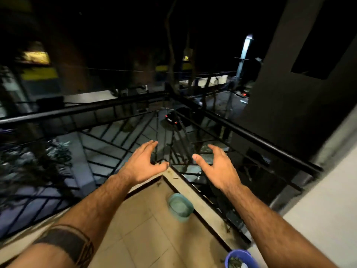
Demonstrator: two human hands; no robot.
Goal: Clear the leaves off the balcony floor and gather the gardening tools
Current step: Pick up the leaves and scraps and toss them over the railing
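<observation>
Where the tiled floor (pixel 146 225) runs into the balcony corner, small bits of leaf debris (pixel 175 178) lie on the ledge by the railing foot, just below and between the two hands. More dark debris (pixel 227 228) sits along the right ledge, nearer the camera, under the right forearm. No gardening tool can be made out.

Left hand (pixel 144 163) is raised over the corner, fingers spread and loosely bent, holding nothing. Right hand (pixel 218 167) mirrors it, fingers apart, thumb pointing inward, holding nothing. The two hands are apart, thumbs facing each other across a gap, both well above the floor and touching neither railing nor leaves.

A teal bowl (pixel 180 206) stands on the floor by the right ledge, below the gap between the hands. A blue pot (pixel 239 259) with something greenish inside is cut off at the bottom edge, beside the right forearm. A dark band (pixel 65 243) wraps the left forearm.

Black railing (pixel 251 136) meets at the corner behind the hands. Beyond it: dark street, a car (pixel 172 118) below, a lit lamp post (pixel 245 49). Frame is motion-blurred.
</observation>
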